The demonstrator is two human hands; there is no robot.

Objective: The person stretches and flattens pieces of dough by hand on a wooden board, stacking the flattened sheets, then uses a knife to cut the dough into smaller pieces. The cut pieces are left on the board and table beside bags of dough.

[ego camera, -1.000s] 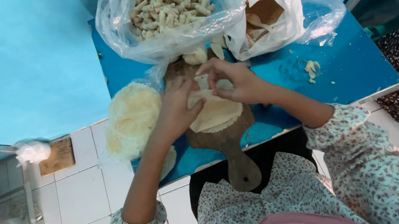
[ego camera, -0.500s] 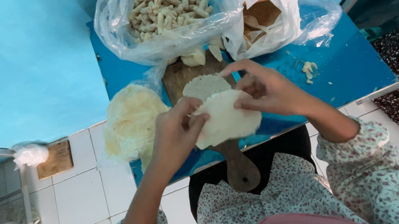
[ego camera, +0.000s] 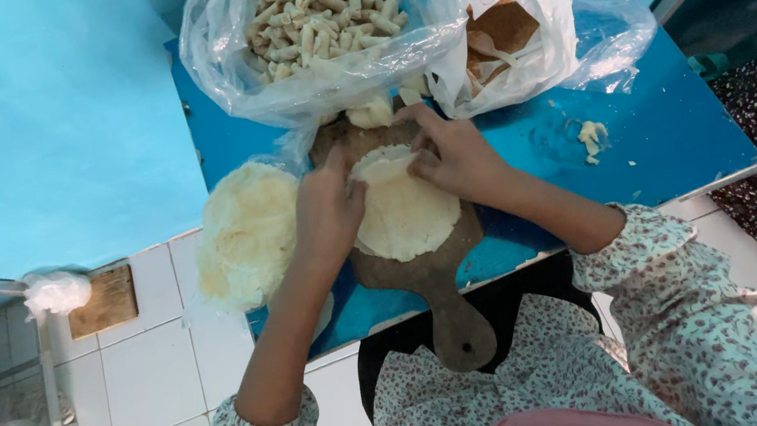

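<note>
Two plastic bags sit at the far edge of the blue table [ego camera: 650, 139]. The larger, a clear plastic bag [ego camera: 319, 30] on the left, bulges with pale finger-shaped rolls [ego camera: 317, 15] — far too many to count. Beside it on the right, touching it, a white plastic bag [ego camera: 512, 30] lies open around brown paper [ego camera: 501, 26]; its loose clear mouth trails off to the right.

One wooden paddle board [ego camera: 429, 276] lies on the table with its handle hanging over the near edge, pointing toward the person. On it lies a single round white wrapper [ego camera: 404, 214], flat on the board. Both hands work at its far rim. The left hand [ego camera: 328, 211] has its fingers curled down over the wrapper's left edge, pinching it. The right hand [ego camera: 451, 156] has its fingers bent onto the upper right edge, pressing or folding it; how firmly either hand grips cannot be made out.

Just left of the board sits one stack of round wrappers [ego camera: 244, 229] in thin clear film, the left forearm passing over its right side. A few pale scraps of filling [ego camera: 592, 136] lie on the bare table to the right — well apart from the board.
</note>
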